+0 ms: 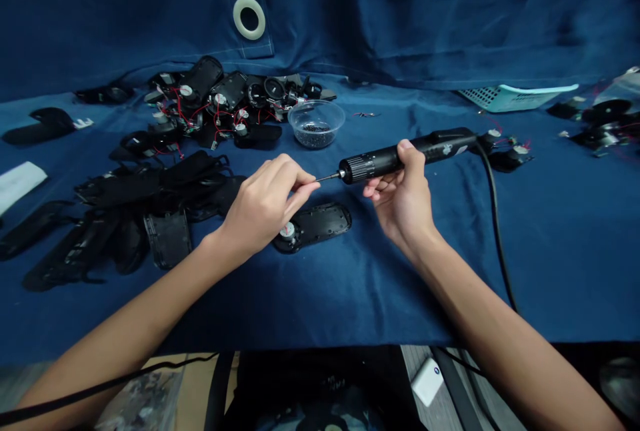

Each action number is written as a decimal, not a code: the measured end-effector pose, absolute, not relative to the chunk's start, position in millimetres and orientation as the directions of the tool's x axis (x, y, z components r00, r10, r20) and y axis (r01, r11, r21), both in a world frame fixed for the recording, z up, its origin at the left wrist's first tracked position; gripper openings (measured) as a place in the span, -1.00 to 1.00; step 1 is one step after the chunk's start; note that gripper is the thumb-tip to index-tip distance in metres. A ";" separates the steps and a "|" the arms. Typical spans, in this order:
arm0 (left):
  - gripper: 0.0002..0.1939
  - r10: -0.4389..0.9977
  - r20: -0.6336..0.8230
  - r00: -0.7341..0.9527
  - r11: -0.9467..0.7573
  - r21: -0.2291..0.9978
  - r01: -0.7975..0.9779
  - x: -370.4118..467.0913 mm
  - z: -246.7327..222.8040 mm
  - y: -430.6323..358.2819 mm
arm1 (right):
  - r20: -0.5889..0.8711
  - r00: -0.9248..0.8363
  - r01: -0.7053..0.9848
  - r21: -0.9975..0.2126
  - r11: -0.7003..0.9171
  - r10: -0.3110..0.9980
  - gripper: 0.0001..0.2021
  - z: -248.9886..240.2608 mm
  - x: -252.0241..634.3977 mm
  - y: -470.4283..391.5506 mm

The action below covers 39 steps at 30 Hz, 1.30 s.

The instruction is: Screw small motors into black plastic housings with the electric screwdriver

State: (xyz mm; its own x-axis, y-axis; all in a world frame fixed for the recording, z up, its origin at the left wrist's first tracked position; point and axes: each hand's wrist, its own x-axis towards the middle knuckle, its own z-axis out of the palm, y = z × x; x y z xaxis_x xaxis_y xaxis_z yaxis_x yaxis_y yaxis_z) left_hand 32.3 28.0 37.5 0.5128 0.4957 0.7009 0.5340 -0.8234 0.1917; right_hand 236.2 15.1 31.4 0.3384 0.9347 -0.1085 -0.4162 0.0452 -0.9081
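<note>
My right hand is wrapped around a black electric screwdriver, which lies nearly level and points left. Its thin metal bit reaches the fingertips of my left hand, pinched closed at the bit's tip. Whether a small screw is also between those fingers is hidden. Below my left hand, a black plastic housing rests on the blue cloth, with a small round silver part at its left end. A clear bowl of small dark pieces, apparently screws, stands just beyond the hands.
Black housings with red wires are heaped at the back left. More black shells lie nearer on the left. A teal basket sits at the back right near wired parts. The screwdriver's cord runs over the table's front edge.
</note>
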 end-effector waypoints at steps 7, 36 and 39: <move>-0.87 0.478 0.743 0.469 -0.822 0.190 0.537 33.3 40.3 26.7 | -0.192 0.294 -0.537 -0.843 -0.004 0.936 -0.62 28.2 232.1 16.6; -0.35 0.754 0.167 0.635 -0.639 0.410 0.651 -12.4 1.3 -10.0 | 0.078 0.389 -0.655 -0.677 0.335 0.918 -0.78 69.1 253.3 27.5; -0.40 0.757 0.168 0.632 -0.631 0.440 0.639 -11.2 -9.3 -8.2 | 0.188 0.375 -0.562 -0.733 0.384 0.908 -0.79 75.6 245.9 29.3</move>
